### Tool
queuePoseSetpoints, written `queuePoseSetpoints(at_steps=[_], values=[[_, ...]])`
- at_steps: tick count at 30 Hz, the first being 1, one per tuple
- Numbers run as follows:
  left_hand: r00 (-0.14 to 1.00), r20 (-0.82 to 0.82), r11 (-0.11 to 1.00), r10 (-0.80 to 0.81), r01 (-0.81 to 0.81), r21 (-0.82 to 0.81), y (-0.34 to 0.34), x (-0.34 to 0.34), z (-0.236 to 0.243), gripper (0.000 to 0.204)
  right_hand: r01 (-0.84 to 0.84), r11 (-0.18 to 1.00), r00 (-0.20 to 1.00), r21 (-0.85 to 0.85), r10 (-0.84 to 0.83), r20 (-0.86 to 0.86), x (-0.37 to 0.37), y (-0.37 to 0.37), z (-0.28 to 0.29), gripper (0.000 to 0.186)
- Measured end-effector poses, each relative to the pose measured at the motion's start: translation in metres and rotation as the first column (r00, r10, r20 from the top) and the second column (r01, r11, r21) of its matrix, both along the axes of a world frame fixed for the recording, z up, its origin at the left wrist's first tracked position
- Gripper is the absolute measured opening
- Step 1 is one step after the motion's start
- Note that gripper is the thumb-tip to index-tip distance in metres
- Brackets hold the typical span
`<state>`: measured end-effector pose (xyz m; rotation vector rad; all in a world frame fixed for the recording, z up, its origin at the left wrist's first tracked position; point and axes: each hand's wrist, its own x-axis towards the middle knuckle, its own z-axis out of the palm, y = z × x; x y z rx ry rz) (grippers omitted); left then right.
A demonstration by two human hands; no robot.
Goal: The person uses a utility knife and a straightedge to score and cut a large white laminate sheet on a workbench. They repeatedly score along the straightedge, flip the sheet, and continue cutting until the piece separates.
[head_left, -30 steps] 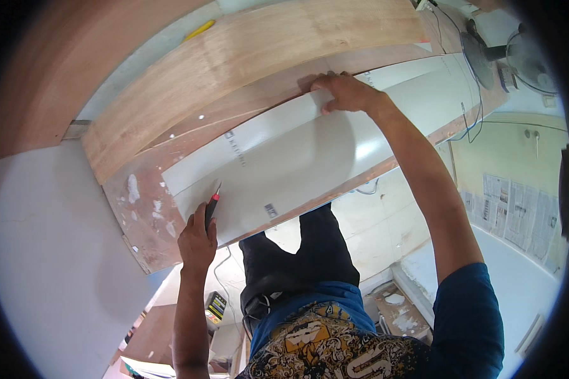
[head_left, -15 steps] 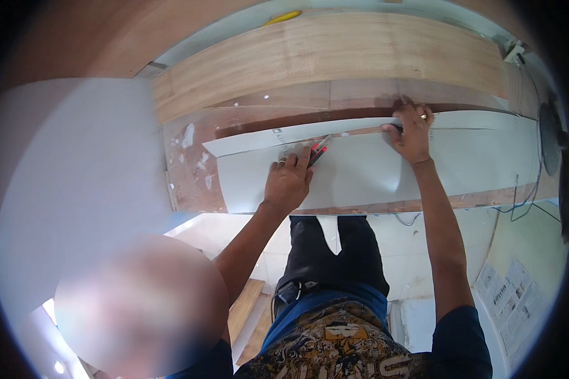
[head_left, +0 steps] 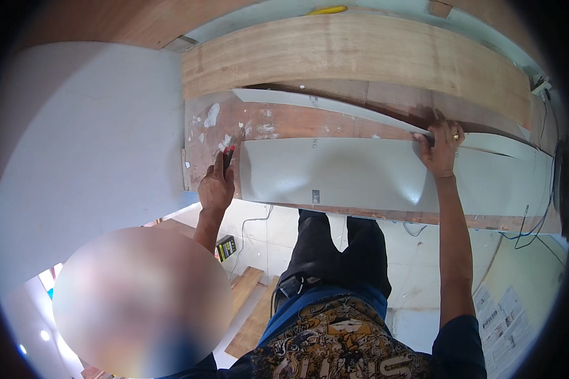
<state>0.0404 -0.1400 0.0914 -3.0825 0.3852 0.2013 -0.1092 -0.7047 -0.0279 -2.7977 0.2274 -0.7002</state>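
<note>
A red-and-black utility knife [head_left: 228,156] is in my left hand [head_left: 216,188], whose fingers are closed around it beside the left end of a pale laminate sheet [head_left: 335,170]. The sheet lies flat along the near side of the worktop. Behind it, a narrow laminate strip [head_left: 344,110] slants away, its left end well apart from the sheet. My right hand [head_left: 441,150] pinches the strip near the right part of the sheet. Something dark shows by its thumb, too small to name. At the far right, strip and sheet lie close together.
A long wooden board [head_left: 354,47] spans the back of the brown, paint-spotted worktop [head_left: 202,104]. A yellow tool [head_left: 328,10] lies behind it. Cables [head_left: 542,215] hang at the right end. Wooden planks [head_left: 254,325] and a dark box [head_left: 225,248] are below, left of my legs.
My left hand has moved left with the knife, off the sheet. The strip's left end has swung away from the sheet, leaving a wide gap. My right hand still grips the strip.
</note>
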Motion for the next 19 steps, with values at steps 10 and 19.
queuePoseSetpoints(at_steps=[10, 19], values=[[0.971, -0.173, 0.862, -0.165, 0.057, -0.503, -0.056, -0.082, -0.04, 0.052, -0.138, 0.97, 0.9, 0.202, 0.208, -0.384, 0.027, -0.047, 0.071, 0.079], [0.875, -0.163, 0.779, -0.456, 0.304, -0.548, -0.175, -0.098, -0.056, 0.057, -0.017, 0.981, 0.739, 0.192, 0.142, -0.658, -0.047, -0.219, 0.07, 0.073]])
